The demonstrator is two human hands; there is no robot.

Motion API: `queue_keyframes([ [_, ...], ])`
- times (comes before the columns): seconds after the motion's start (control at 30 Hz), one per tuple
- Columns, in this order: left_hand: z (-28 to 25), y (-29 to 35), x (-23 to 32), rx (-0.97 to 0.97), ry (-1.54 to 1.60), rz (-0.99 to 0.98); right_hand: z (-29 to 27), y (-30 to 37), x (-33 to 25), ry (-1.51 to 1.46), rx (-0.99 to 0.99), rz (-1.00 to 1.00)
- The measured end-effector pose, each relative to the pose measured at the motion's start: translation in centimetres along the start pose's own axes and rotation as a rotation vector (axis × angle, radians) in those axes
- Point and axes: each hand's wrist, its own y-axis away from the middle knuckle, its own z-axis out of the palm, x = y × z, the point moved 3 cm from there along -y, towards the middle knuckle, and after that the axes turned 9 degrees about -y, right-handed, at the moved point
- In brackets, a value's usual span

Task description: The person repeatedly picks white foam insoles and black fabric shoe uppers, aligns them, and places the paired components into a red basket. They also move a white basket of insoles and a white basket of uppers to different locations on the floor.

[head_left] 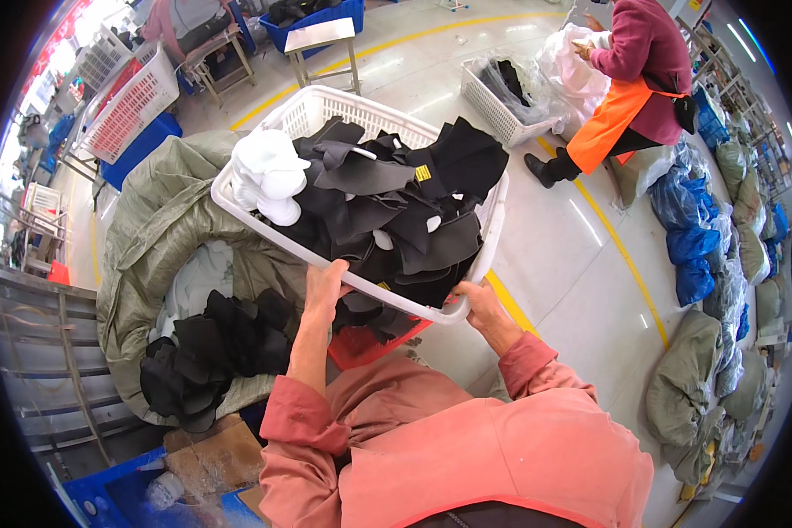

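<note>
A white plastic basket (pixel 361 104), tilted and heaped with black fabric pieces (pixel 370 180), is held out in front of me. White rounded pieces (pixel 268 176) are piled at its left end. My left hand (pixel 326 286) grips the near rim around its middle. At the near right corner my right hand (pixel 482 308) is closed on the same rim. Beneath the basket, part of a red crate (pixel 374 341) shows, with dark pieces in it. To the left lies an open olive woven sack (pixel 150 229) with more black pieces (pixel 216 352) at its mouth.
A person in an orange apron (pixel 616 119) handles a white bag (pixel 572 62) beside another white basket (pixel 497 110). Filled sacks (pixel 691 370) and blue bags (pixel 691 255) line the right side. A small stool (pixel 321 40) stands beyond my basket; a metal frame (pixel 48 352) is at left.
</note>
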Motion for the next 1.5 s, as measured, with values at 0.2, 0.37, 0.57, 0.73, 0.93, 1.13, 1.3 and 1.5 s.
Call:
queue_keyframes([
  [0.2,-0.4,-0.2,-1.1,0.08,-0.032,-0.019,-1.3,-1.6,3.3,-0.099,-0.008,0.12],
  [0.37,-0.7,0.0,-1.2,0.073,-0.056,-0.025,-2.0,-1.6,4.7,-0.127,0.059,0.174],
  [0.57,-1.3,0.6,-0.3,0.063,-0.118,-0.065,-1.4,-1.0,5.6,-0.236,0.075,0.279],
  [0.73,-2.5,1.0,-0.3,0.074,-0.192,-0.095,-0.7,-0.1,7.4,-0.211,0.104,0.375],
  [0.93,-2.3,1.0,-1.9,0.072,-0.16,-0.086,-2.2,0.0,8.0,-0.091,0.08,0.428],
  [1.13,-1.9,1.7,-2.3,0.093,-0.126,-0.105,-3.1,-0.5,9.0,-0.177,0.03,0.397],
  [1.3,-2.0,3.7,-2.3,0.093,-0.016,-0.066,-3.9,-0.7,9.2,-0.214,0.004,0.343],
  [1.5,-5.0,7.7,-3.7,-0.052,0.062,0.029,-4.1,0.2,8.0,-0.173,0.024,0.301],
])
